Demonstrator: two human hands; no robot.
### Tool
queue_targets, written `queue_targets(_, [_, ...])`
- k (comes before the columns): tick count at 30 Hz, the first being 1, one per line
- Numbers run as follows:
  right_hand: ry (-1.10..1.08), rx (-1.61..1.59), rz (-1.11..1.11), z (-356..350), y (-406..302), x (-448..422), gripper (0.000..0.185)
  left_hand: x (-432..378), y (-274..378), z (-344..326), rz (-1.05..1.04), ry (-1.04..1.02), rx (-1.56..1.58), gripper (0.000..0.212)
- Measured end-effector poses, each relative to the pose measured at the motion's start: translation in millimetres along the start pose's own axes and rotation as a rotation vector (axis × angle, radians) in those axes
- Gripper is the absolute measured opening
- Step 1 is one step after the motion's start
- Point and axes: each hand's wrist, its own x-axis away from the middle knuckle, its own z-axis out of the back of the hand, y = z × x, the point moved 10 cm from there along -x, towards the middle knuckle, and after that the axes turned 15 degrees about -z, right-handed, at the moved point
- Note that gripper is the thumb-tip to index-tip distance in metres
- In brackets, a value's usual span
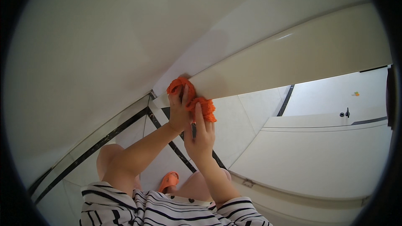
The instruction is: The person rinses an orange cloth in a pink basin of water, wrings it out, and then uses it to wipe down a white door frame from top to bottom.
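A fluffy orange cloth is bunched against the lower end of a cream door-frame board. My left hand holds the cloth's upper part, fingers bent over it, where the board meets the pale wall. Just right of it and lower, my right hand presses the other bunch against the board's near edge with its fingers stretched out. Both wrists are close together. The cloth and fingers cover the patch of board beneath them, and I cannot tell whether it is one piece or two.
A plain wall rises on the left. At right stands an open white door with hinges along its near edge. Beyond the doorway is another white door with a black handle. Black strips cross the tiled floor; an orange slipper is below me.
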Motion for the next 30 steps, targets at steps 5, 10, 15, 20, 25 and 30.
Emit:
queue_targets(5, [-0.075, -0.060, -0.096, -5.0, 2.4, 4.2, 0.061, 15.2, -12.1, -17.9, 0.266, 0.003, 0.332, 0.085])
queue_targets(10, [0.052, -0.109, 0.007, 53.1, -23.8, -13.6, 0.058, -54.0, 38.5, 22.2, 0.011, 0.128, 0.198, 0.080])
queue_targets(15, [0.193, -0.022, 0.123, 69.3, -36.6, -19.6, 0.052, -76.3, 55.4, 33.8, -0.166, 0.191, 0.133, 0.065])
queue_targets(20, [0.028, -0.033, 0.004, 5.2, 9.0, -3.2, 0.051, 20.7, 2.2, -32.5, -0.158, -0.089, 0.029, 0.053])
queue_targets(25, [-0.091, 0.048, -0.024, -71.8, 55.9, 21.1, 0.065, 68.3, -36.6, -48.4, 0.018, -0.314, -0.027, 0.048])
queue_targets(30, [-0.271, 0.025, -0.196, -94.0, 74.2, 26.5, 0.066, 72.5, -43.7, -51.1, 0.219, -0.352, 0.167, 0.044])
